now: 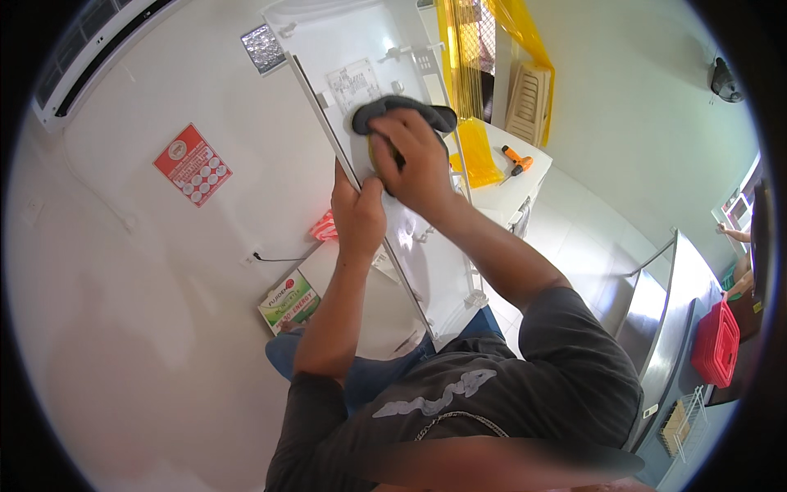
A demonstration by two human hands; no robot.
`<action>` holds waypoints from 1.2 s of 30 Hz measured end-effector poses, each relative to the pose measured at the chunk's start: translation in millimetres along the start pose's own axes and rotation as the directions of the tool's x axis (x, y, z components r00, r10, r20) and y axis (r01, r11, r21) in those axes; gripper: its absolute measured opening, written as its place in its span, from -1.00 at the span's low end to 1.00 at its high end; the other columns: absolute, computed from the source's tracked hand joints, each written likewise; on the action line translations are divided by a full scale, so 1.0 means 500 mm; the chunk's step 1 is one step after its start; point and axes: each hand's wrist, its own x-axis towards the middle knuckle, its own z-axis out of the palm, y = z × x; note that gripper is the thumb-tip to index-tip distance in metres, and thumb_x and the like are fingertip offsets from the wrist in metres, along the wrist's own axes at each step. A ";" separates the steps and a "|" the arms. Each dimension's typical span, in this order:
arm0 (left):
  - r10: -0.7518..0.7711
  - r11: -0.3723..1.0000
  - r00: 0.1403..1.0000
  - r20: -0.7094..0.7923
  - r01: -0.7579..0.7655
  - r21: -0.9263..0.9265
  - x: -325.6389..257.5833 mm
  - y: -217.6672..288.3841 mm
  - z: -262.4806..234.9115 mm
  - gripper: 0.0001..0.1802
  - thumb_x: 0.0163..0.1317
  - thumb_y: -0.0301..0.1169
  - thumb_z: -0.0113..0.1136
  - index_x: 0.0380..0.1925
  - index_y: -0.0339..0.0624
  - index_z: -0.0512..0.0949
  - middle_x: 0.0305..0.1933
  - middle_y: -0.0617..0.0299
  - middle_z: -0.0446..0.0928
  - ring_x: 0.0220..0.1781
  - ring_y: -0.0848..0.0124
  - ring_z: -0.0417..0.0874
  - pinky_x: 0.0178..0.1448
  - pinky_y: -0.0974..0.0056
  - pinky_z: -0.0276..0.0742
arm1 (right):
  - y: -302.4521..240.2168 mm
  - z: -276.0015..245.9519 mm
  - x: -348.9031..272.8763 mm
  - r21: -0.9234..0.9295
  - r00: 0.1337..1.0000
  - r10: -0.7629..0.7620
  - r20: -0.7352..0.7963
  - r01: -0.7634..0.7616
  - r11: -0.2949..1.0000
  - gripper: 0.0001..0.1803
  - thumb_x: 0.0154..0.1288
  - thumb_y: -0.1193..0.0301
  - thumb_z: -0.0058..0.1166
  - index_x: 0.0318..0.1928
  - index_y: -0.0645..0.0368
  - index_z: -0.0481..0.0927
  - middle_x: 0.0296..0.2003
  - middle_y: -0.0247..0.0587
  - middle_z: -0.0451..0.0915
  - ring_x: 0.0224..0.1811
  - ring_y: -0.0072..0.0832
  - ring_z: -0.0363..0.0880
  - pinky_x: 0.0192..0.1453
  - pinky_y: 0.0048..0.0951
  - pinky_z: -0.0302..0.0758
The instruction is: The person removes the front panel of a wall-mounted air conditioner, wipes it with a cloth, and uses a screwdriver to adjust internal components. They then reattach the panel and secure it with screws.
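A long white plastic panel (pixel 447 275), with clips along its sides and a printed label (pixel 354 82), leans upright in front of me, its lower end near my lap. My left hand (pixel 359 211) grips its left edge, with the thumb on the inner face and the fingers largely hidden behind it. Pressed to the panel's inner face is a dark grey cloth (pixel 393 107), bunched under the bent fingers of my right hand (pixel 414 160). A small yellowish edge shows beneath that hand.
A wall-mounted air conditioner (pixel 98 53) hangs upper left, near a red sign (pixel 193 165). To the right, a white table (pixel 525 184) bears an orange drill (pixel 516 161) and yellow plastic sheeting (pixel 475 156). A green-white box (pixel 290 302) stands left. Red baskets (pixel 716 344) and another person's arm (pixel 735 234) appear far right.
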 end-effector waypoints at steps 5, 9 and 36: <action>0.031 0.998 0.998 -0.049 -0.029 0.050 -0.003 0.012 -0.007 -0.38 0.26 -0.57 -0.09 0.38 -0.36 0.35 0.21 0.03 0.56 0.11 0.32 0.56 0.27 0.29 0.45 | -0.018 -0.062 0.038 0.102 0.954 0.227 0.196 -0.250 0.963 -0.77 0.33 0.53 0.29 -0.01 0.22 0.69 -0.15 -0.06 0.72 -0.13 -0.26 0.72 0.00 -0.30 0.62; 0.026 0.994 0.999 -0.042 -0.022 0.106 -0.010 0.019 0.007 -0.42 0.26 -0.53 -0.06 0.33 -0.37 0.38 0.07 0.04 0.63 -0.03 0.33 0.62 0.11 0.28 0.54 | 0.035 -0.052 0.096 0.022 0.960 0.189 -0.204 -0.189 0.982 -0.77 0.37 0.49 0.27 0.01 0.25 0.70 -0.05 -0.03 0.75 -0.04 -0.24 0.75 0.10 -0.33 0.62; 0.043 0.999 0.999 -0.004 -0.043 -0.008 -0.011 -0.012 -0.030 -0.48 0.28 -0.52 -0.01 0.27 -0.41 0.42 0.06 0.08 0.58 0.03 0.34 0.54 0.23 0.30 0.43 | 0.045 -0.076 0.026 0.440 0.822 0.452 -0.347 -0.284 0.852 -0.71 0.43 0.52 0.22 0.12 0.26 0.69 -0.13 -0.36 0.70 -0.13 -0.72 0.58 -0.02 -0.62 0.53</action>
